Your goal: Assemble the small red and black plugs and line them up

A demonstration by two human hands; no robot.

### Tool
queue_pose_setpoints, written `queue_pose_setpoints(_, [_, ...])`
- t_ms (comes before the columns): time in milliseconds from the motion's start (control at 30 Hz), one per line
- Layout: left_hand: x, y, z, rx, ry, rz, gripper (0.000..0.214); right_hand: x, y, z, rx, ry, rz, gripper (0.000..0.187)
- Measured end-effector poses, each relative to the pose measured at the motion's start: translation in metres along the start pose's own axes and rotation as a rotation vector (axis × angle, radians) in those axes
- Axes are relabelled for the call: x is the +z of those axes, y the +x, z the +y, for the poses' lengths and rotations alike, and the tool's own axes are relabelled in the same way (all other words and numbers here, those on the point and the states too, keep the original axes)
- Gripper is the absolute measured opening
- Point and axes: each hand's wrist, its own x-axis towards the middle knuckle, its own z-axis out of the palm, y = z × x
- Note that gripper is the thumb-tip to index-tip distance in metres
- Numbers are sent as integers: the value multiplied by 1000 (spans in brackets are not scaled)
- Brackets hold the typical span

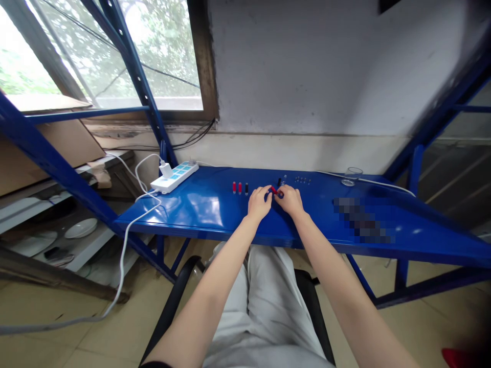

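My left hand (260,202) and my right hand (290,201) meet over the blue tabletop, fingers pinched. Between them is a small red cylindrical piece (273,189), gripped from both sides; its ends are hidden by my fingertips. Left of my hands, two red cylinders (240,188) and a black cylinder (246,188) stand upright with metallic-looking lower ends. Just behind my right hand is another small black piece (279,181), with tiny shiny metal parts (284,180) beside it. Farther right, several tiny metal parts (303,180) lie in rows.
A white power strip (175,176) with a plugged-in cord lies at the table's left end. A clear glass cup (351,176) is at the back right, beside a white cable. A blurred-out dark object (362,221) lies on the right. Blue metal posts (132,61) frame the table (215,225).
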Motion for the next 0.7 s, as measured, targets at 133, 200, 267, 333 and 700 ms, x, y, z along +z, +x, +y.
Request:
queue_pose_setpoints(133, [0,1,-1,10,-41,46,20,0,0,-2,-28,41,-14,11])
queue_pose_setpoints(200, [1,2,-2,9,-52,52,15,0,0,-3,-43,54,-17,12])
queue_pose_setpoints(267, [1,2,-3,1,-55,45,12,0,-1,-5,-57,61,-29,12])
queue_pose_setpoints(333, [2,2,-3,-12,-57,36,11,0,-1,-6,-75,65,-47,12])
queue_pose_setpoints(700, [3,4,-2,-62,-94,123,11,14,3,-4,-69,237,-72,14])
